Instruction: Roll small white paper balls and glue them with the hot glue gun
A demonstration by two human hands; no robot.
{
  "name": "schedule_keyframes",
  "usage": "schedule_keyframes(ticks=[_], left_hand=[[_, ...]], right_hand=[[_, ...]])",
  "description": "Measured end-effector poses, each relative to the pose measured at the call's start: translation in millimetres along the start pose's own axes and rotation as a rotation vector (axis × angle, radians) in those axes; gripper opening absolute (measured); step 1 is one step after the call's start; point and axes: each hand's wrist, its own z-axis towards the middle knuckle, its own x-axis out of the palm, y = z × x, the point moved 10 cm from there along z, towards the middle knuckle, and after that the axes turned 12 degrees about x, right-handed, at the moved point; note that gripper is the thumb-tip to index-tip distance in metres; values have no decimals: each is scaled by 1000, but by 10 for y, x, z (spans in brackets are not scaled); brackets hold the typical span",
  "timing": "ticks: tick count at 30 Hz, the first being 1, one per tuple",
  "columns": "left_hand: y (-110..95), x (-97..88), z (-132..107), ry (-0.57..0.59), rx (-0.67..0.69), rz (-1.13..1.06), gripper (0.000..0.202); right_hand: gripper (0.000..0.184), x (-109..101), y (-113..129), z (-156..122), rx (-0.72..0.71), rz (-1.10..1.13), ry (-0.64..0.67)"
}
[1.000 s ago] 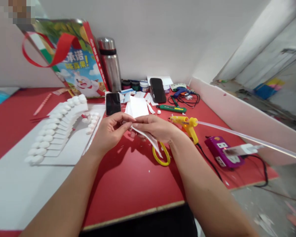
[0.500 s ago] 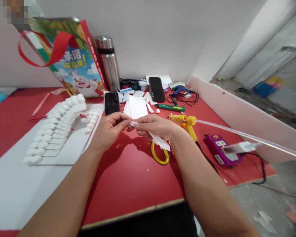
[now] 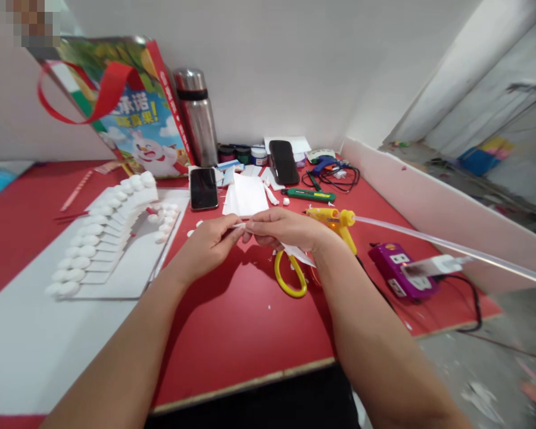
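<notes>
Over the red table, my left hand (image 3: 212, 244) and my right hand (image 3: 290, 229) meet with fingertips pinched together. Between them is a thin white strip (image 3: 298, 255), which looks like paper or tissue. Its near end sits in the fingertips of both hands, and its loose tail hangs out below my right palm. Just under my right hand lies a yellow loop handle (image 3: 304, 285), the rest of that tool being hidden. To the left of my hands stands a white curved stair-like model (image 3: 100, 253) edged with white puffy balls.
Behind my hands lie folded white paper (image 3: 246, 199), two phones (image 3: 203, 189) and a green cutter (image 3: 310, 195). A yellow glue gun (image 3: 339, 223) with a long clear stick and a purple power block (image 3: 404, 271) are at right. A steel flask (image 3: 199, 119) stands behind.
My fingertips have drawn closer around the white strip, and my left hand has shifted slightly right. Less of the strip shows between the hands; its tail has swung a little right.
</notes>
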Motion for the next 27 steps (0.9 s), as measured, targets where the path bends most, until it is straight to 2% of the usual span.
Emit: schedule_keyframes(ticks=[6, 12, 15, 18, 20, 22, 25, 27], left_hand=[[-62, 62, 10, 33, 19, -57, 25], [-116, 47, 25, 58, 57, 34, 31], [-102, 44, 17, 71, 92, 117, 29], [-142, 22, 22, 57, 182, 292, 23], [-194, 10, 26, 38, 249, 418, 26], [-216, -2, 29, 17, 266, 500, 28], [-180, -37, 30, -32, 190, 474, 25], [-94, -71, 18, -86, 80, 336, 22]], right_hand=[[21, 32, -30, -54, 51, -22, 56], [23, 27, -47, -22, 84, 79, 64], [25, -4, -96, 18, 103, 127, 51], [27, -6, -132, 79, 100, 182, 46], [28, -18, -136, 131, 87, 216, 2], [29, -67, -114, 173, 55, 226, -101], [30, -131, -49, 207, -16, 160, -254], [28, -149, 6, 216, -74, 50, -326]])
